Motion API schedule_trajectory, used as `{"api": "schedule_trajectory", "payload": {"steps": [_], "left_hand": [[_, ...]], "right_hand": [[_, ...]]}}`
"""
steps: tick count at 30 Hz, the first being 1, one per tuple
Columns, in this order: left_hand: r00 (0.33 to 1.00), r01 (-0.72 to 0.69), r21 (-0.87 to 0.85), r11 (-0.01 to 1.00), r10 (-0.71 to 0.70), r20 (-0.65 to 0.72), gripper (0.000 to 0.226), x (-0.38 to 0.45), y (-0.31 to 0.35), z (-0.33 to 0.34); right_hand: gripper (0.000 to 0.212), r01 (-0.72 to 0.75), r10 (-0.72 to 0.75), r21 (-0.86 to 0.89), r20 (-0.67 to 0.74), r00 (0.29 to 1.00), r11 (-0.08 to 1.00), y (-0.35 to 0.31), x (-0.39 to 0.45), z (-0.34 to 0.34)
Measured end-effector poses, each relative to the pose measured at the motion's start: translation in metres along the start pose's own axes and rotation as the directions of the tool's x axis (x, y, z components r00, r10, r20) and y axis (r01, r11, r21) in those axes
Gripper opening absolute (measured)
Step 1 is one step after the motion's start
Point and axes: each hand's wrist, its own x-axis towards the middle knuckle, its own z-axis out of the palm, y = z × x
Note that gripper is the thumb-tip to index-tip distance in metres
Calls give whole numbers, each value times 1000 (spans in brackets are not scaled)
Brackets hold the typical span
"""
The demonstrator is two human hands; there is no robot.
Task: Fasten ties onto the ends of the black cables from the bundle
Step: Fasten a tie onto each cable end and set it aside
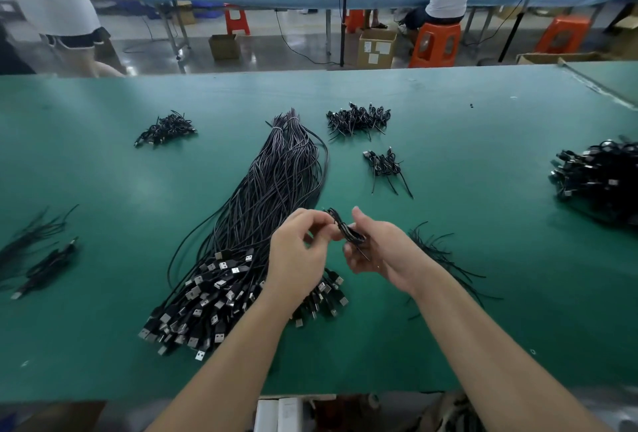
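A big bundle of black cables (269, 204) lies on the green table (483, 155), its USB plugs fanned out toward me. Above the plugs, my left hand (298, 252) and my right hand (376, 245) hold a small coiled black cable (347, 229) between them. The right hand grips the coil, and a thin black tie tail sticks out below it. The left hand's fingertips pinch the coil's upper end. Loose black ties (438, 252) lie just right of my right wrist.
Piles of coiled, tied cables sit at the far left (165, 129), far centre (359, 119), centre right (385, 164) and right edge (600, 176). More cables and ties lie at the left edge (38, 252). People and orange stools stand beyond the table.
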Motion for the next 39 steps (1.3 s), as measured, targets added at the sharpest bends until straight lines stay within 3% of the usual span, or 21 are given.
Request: {"api": "schedule_trajectory", "payload": {"steps": [2,5,8,11,14,16,18,20,22,23,25,27,30,33,39], "left_hand": [[996,-94,52,994,94,8,11,-2,-2,1],[999,-48,65,997,49,-12,15,-4,-6,3],[976,204,-93,974,-210,-57,14,-7,-9,12],[848,481,-429,765,-529,8,13,-5,-8,17],[763,598,-497,628,-636,114,10,-2,-9,15],[760,619,-437,653,-638,123,9,-1,-10,13],[780,600,-410,687,-616,108,9,-1,-10,11],[815,550,-429,717,-573,87,9,1,-9,10],[861,476,-409,778,-508,34,11,2,-9,8],[884,432,-383,817,-468,0,12,2,-9,8],[930,335,-315,888,-365,-40,13,1,-9,7],[970,224,-231,947,-239,-37,16,-2,-10,7],[995,90,-72,993,-93,-41,15,-3,-15,7],[999,40,13,999,-39,-38,19,-3,-18,6],[977,206,-24,978,-207,-47,12,-4,-18,10]], "right_hand": [[31,17,-17,14,55,998,1000,0,0,1],[22,101,-111,111,86,990,989,3,0,0],[25,188,-195,113,51,979,976,7,6,1],[22,304,-304,-24,-12,953,952,11,8,7],[32,357,-371,-208,-27,928,910,11,7,7],[45,395,-427,-391,4,904,832,10,5,2],[49,414,-454,-454,23,891,789,10,5,2],[38,401,-419,-251,-20,908,881,9,6,4],[19,289,-293,-51,-114,949,956,7,7,5],[18,198,-201,-36,-138,970,980,6,7,5],[36,8,-11,-34,-89,996,999,6,6,4],[34,-60,57,60,50,997,996,7,4,3],[21,-34,11,186,124,992,982,8,2,0],[18,30,-37,136,55,998,990,11,4,-3],[19,192,-190,52,-44,981,980,11,9,1]]}}
